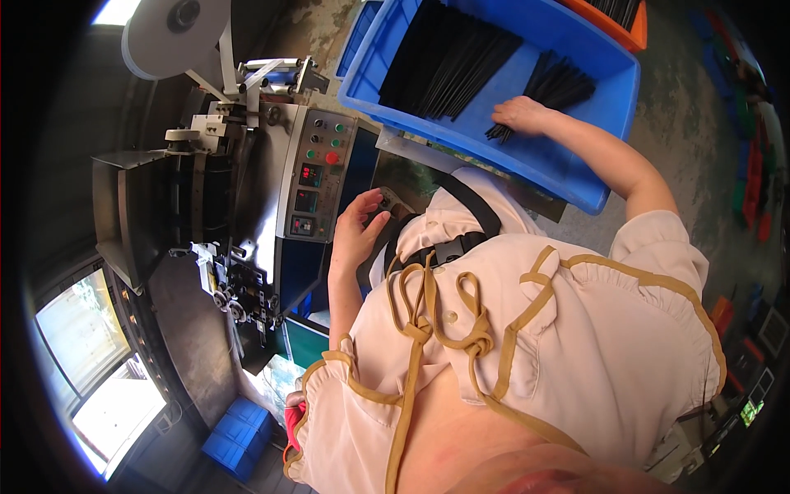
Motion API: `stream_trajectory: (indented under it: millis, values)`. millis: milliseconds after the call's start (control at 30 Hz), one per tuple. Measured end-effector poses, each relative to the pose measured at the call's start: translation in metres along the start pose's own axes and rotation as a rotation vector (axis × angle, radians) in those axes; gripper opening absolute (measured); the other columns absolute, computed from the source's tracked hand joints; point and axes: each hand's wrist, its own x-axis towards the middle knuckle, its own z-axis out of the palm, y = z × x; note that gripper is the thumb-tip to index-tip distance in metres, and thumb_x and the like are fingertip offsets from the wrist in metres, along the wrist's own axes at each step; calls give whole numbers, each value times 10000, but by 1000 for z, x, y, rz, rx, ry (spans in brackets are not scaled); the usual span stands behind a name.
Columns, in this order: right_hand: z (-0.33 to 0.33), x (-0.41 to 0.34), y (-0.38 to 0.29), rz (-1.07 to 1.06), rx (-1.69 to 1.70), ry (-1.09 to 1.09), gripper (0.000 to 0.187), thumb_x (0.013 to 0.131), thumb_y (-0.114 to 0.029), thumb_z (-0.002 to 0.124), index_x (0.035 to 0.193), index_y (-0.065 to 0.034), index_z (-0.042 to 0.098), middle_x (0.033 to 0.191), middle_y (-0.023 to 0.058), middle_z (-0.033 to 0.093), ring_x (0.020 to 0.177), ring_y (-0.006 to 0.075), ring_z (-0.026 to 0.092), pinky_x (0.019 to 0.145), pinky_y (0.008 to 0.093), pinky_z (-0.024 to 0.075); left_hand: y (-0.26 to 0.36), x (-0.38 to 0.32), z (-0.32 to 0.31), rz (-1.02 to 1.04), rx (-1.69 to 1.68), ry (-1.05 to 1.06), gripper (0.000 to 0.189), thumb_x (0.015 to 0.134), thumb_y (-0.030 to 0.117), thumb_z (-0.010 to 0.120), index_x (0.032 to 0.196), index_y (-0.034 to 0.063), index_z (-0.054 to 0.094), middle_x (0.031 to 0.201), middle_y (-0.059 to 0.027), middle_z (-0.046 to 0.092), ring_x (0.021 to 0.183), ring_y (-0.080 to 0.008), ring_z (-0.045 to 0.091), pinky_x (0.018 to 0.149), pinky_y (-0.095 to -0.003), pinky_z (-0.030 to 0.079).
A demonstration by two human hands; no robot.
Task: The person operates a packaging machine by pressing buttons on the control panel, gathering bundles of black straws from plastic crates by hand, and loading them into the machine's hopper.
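My right hand (pixel 521 116) is inside a blue plastic crate (pixel 487 145), its fingers closed around a loose bundle of thin black rods (pixel 558 86) near one end. Their short ends stick out below the fingers. A larger pile of similar black rods (pixel 447 58) lies in the left part of the same crate. My left hand (pixel 360 231) is raised in front of my waist, fingers apart and holding nothing. It is just right of the machine's control panel (pixel 318 176), which has buttons and lit red displays.
A machine with a large white reel (pixel 176 37) and rollers stands at left. An orange crate (pixel 636 31) with more rods adjoins the blue crate. Blue boxes (pixel 237 438) lie at lower left, near part of another person in red (pixel 295 423).
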Motion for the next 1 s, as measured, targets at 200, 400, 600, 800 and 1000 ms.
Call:
stream_trajectory:
  millis: [200, 400, 600, 800, 1000]
  values:
    - [-6, 5, -6, 111, -87, -87, 115, 731, -61, 514, 842, -53, 545, 842, 113, 583, 858, 280, 577, 702, 377, 469, 2, 4, -4, 30, 12, 0, 427, 759, 141, 644, 1161, 89, 512, 1077, -93, 595, 976, -213, 566, 832, -326, 437]
    - [1, 3, 2, 28, -104, -13, 82, 692, -53, 544, 771, -54, 568, 825, 108, 586, 833, 286, 585, 705, 382, 467, -1, 2, -11, 40, 32, 9, 432, 757, 132, 645, 1166, 96, 510, 1070, -94, 596, 976, -214, 563, 840, -335, 436]
    - [9, -1, 3, 28, -89, -7, 102, 688, -43, 540, 789, -54, 545, 810, 111, 564, 817, 291, 578, 695, 390, 465, -5, 0, -12, 25, 30, 3, 435, 755, 136, 647, 1166, 97, 510, 1079, -95, 590, 979, -213, 560, 839, -338, 436]
    - [-19, -16, 0, 212, 17, 213, 193, 677, -19, 550, 851, -92, 511, 936, 92, 528, 786, 296, 576, 701, 389, 462, -10, 1, -13, 38, 25, -10, 439, 753, 135, 647, 1168, 97, 508, 1080, -95, 590, 979, -215, 561, 839, -336, 434]
    - [-80, -47, 9, 393, 317, 1242, 165, 747, -78, 635, 902, -95, 583, 859, 50, 603, 754, 207, 598, 697, 276, 477, -7, 5, -14, 50, 21, -23, 431, 755, 133, 643, 1164, 92, 511, 1068, -97, 597, 972, -216, 566, 834, -335, 434]
